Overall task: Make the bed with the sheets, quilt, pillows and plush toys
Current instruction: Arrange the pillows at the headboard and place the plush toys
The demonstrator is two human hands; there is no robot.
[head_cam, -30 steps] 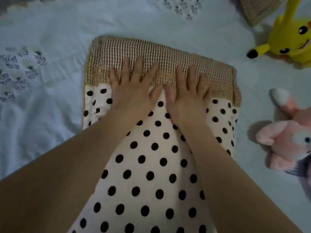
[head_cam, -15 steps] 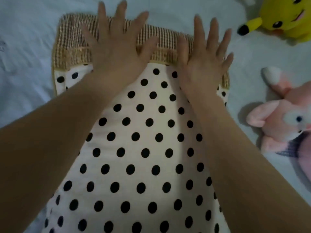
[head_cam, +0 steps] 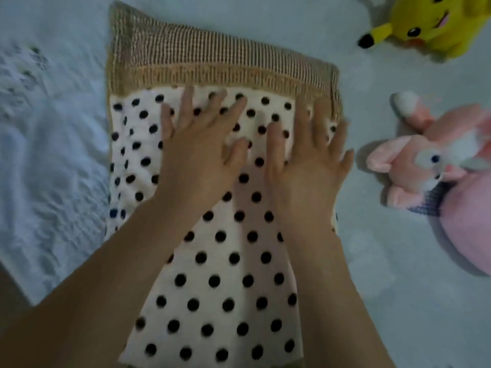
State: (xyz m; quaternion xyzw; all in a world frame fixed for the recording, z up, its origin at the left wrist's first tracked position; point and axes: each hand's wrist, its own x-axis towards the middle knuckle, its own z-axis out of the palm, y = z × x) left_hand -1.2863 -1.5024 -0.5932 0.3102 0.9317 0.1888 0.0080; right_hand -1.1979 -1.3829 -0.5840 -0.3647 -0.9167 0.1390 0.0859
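Polka-dot pillow [head_cam: 212, 261] lies flat on the pale sheet [head_cam: 385, 261]. Left hand [head_cam: 196, 155] and right hand [head_cam: 308, 166] press on it, fingers straight and spread. Looks soft, light, squashy; best taken by 2 side edges. 2 plush toys [head_cam: 435, 19] lie right.

Bare pale blue bed sheet [head_cam: 265, 19] is shown at 12 and 5 o'clock of the cream polka-dot pillow [head_cam: 225, 288]. Passage is obstructed at 1 o'clock by the yellow plush toy [head_cam: 435, 19] and at 3 o'clock by the pink plush toy [head_cam: 414, 166].
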